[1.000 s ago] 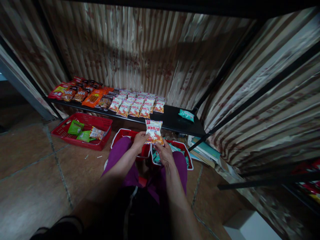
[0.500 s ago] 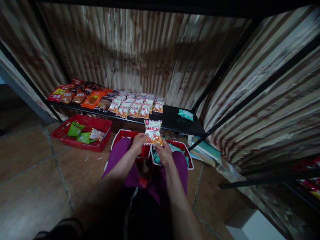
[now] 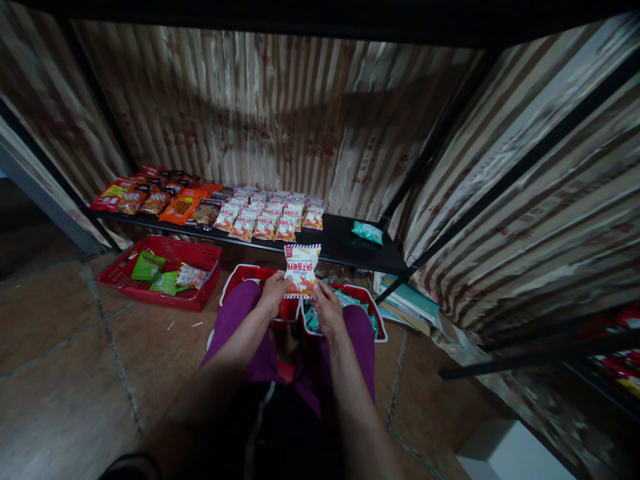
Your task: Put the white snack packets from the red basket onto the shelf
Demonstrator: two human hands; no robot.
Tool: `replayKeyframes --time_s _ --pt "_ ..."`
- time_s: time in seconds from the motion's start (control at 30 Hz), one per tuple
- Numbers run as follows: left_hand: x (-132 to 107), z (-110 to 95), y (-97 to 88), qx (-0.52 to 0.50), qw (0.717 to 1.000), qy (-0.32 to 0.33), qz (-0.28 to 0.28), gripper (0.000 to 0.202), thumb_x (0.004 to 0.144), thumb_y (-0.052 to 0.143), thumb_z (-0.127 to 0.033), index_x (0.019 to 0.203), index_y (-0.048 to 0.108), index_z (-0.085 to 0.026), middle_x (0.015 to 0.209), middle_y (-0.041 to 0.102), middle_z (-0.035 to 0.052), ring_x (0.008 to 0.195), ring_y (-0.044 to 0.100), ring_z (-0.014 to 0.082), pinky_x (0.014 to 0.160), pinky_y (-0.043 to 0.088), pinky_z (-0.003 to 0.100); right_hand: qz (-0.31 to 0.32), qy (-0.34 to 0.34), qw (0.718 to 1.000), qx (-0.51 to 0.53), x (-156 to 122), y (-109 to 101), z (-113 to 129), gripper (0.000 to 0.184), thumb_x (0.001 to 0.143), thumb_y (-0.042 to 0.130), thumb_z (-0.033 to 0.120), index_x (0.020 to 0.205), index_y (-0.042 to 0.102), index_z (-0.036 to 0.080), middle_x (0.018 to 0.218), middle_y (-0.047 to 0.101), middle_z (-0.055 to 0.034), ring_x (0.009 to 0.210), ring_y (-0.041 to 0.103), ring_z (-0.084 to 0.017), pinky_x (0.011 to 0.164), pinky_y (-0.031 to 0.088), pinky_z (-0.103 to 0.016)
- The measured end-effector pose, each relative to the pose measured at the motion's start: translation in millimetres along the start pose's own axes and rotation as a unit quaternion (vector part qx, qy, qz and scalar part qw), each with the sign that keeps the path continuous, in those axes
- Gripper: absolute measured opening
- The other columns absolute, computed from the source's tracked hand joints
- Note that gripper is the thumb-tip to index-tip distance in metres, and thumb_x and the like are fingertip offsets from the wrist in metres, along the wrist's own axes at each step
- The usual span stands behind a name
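Between both hands I hold a white and orange snack bag with striped ends, its printed face toward me. My left hand is closed on its left edge, and my right hand grips the lower right corner. The bag is above the red baskets at my knees, just in front of the shelf edge. On the black shelf lie several rows of matching snack bags. To their right rests a single teal packet.
Orange snack packs and red bags fill the shelf's left end. A red basket with green packets stands on the floor at left. A red and white basket holds teal packets. Books and a slanting black shelf post are at right.
The snack bag stays in both hands, its top tilted slightly left and its face turned a little more upright. The view has shifted slightly; the shelf items look unchanged.
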State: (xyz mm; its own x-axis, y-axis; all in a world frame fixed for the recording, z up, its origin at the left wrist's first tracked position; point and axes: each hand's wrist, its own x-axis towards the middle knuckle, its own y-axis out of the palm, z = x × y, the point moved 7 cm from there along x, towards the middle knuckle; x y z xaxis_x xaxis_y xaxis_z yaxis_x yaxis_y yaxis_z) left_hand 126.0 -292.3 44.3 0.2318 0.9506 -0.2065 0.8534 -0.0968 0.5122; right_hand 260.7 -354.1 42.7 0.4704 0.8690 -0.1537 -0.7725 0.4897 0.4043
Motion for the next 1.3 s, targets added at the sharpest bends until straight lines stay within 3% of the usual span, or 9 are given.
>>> replayKeyframes --time_s 0.43,0.57,0.7,0.83,1.0,1.13,1.3 --pt "-0.9 3.6 1.4 0.065 0.998 0.017 -0.005 0.021 0.063 0.071 -0.026 0.078 0.065 -0.013 0.072 0.069 0.0058 0.063 0.063 0.0158 0.069 0.050 0.031 -0.043 -0.024 0.999 -0.009 -1.3 -6.1 1.3 0.041 0.055 0.078 0.041 0.090 0.072 0.021 0.089 0.073 -0.0037 0.077 0.066 -0.018 0.061 0.053 -0.027" --pt "3.9 1.8 -5.0 0.105 0.992 0.049 -0.044 0.020 0.063 0.071 -0.021 0.081 0.064 -0.015 0.072 0.068 0.0041 0.068 0.064 0.0152 0.070 0.049 0.028 -0.078 -0.028 0.997 -0.008 0.6 -12.0 0.2 0.042 0.052 0.078 0.042 0.088 0.073 0.020 0.085 0.074 -0.0034 0.074 0.065 -0.018 0.060 0.052 -0.026" --pt "6.7 -4.4 -7.1 0.152 0.981 0.098 -0.070 0.019 0.065 0.070 -0.017 0.083 0.065 -0.018 0.080 0.068 0.0041 0.077 0.063 0.0155 0.077 0.049 0.028 -0.110 -0.055 0.992 -0.021 6.4 -20.7 -2.4 0.052 0.054 0.075 0.044 0.098 0.072 0.018 0.089 0.074 -0.0051 0.076 0.066 -0.020 0.064 0.053 -0.030" --pt "0.6 -12.2 8.2 0.199 0.968 0.154 -0.021 0.020 0.071 0.067 -0.021 0.091 0.066 -0.019 0.093 0.069 0.0071 0.084 0.064 0.0173 0.080 0.050 0.031 -0.116 -0.127 0.979 -0.112 9.4 -24.2 1.8 0.053 0.063 0.068 0.048 0.105 0.070 0.016 0.098 0.073 -0.0073 0.087 0.065 -0.023 0.076 0.052 -0.034" --pt "-9.0 -6.9 24.8 0.121 0.988 0.090 0.034 0.038 0.068 0.073 -0.025 0.104 0.063 -0.018 0.112 0.065 0.0118 0.096 0.062 0.0196 0.083 0.050 0.031 -0.110 -0.244 0.925 -0.270 0.4 -15.0 18.0 0.044 0.075 0.058 0.044 0.109 0.068 0.018 0.110 0.068 -0.0095 0.100 0.061 -0.023 0.093 0.045 -0.038" --pt "-14.4 -5.6 27.7 0.046 0.997 0.046 0.040 0.049 0.064 0.077 -0.029 0.109 0.060 -0.018 0.116 0.062 0.0122 0.101 0.060 0.0204 0.084 0.048 0.030 -0.089 -0.370 0.834 -0.401 -13.9 2.6 30.4 0.035 0.083 0.053 0.036 0.109 0.068 0.019 0.108 0.067 -0.0098 0.100 0.058 -0.022 0.095 0.042 -0.041" --pt "-19.4 -10.1 31.7 0.004 0.998 0.017 0.059 0.049 0.063 0.076 -0.035 0.106 0.060 -0.019 0.104 0.066 0.0083 0.093 0.062 0.0187 0.079 0.046 0.028 -0.061 -0.449 0.738 -0.500 -29.2 22.0 29.2 0.035 0.086 0.050 0.028 0.119 0.061 0.024 0.119 0.058 -0.0107 0.107 0.050 -0.024 0.093 0.043 -0.046"
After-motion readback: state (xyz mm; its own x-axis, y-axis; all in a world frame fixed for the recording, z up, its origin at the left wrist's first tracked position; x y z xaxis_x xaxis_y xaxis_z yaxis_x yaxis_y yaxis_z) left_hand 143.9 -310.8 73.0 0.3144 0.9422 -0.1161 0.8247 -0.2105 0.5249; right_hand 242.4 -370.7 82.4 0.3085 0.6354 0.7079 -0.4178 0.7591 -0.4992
